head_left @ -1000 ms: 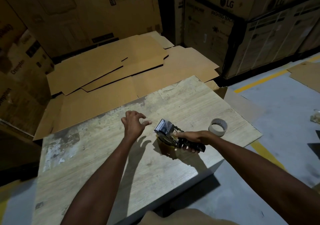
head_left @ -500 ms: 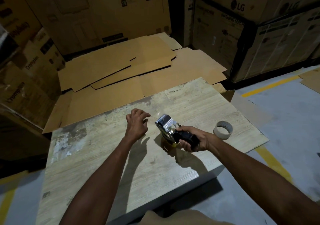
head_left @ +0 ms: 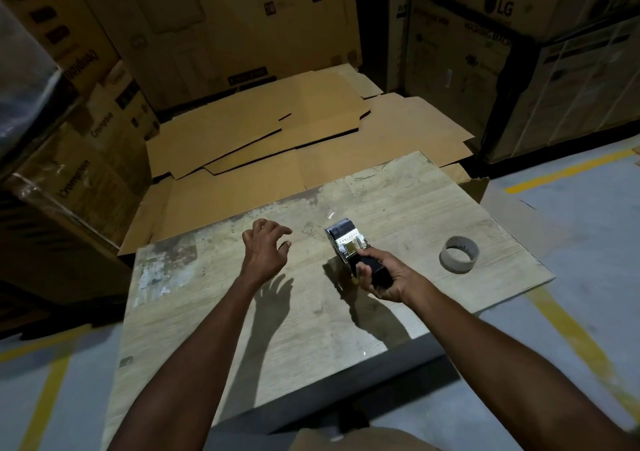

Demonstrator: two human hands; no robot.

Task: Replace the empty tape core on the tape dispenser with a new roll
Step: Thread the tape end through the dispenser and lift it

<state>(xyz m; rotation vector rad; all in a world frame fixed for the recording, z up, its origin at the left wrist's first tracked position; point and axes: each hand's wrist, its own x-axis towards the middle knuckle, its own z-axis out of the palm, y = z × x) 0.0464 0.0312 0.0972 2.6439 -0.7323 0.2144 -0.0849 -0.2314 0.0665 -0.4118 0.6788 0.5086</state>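
My right hand [head_left: 384, 275] grips the black handle of the tape dispenser [head_left: 346, 242], which stands upright on the wooden board [head_left: 214, 329] with its metal head pointing away from me. A brownish roll shows under the dispenser, mostly hidden by my hand. My left hand [head_left: 265, 251] hovers a short way to the left of the dispenser, fingers spread and curled, holding nothing. An empty grey tape core [head_left: 459, 254] lies flat on the board to the right of the dispenser, apart from both hands.
Flattened cardboard sheets [head_left: 277, 138] lie beyond the board's far edge. Tall stacked cartons [head_left: 519, 52] stand behind and to the left. Grey floor with yellow lines [head_left: 571, 329] surrounds the board on the right and near sides.
My right hand has turned the dispenser from lying sideways to pointing away from me, upright. The left hand's fingers have spread wider. The view has shifted slightly.
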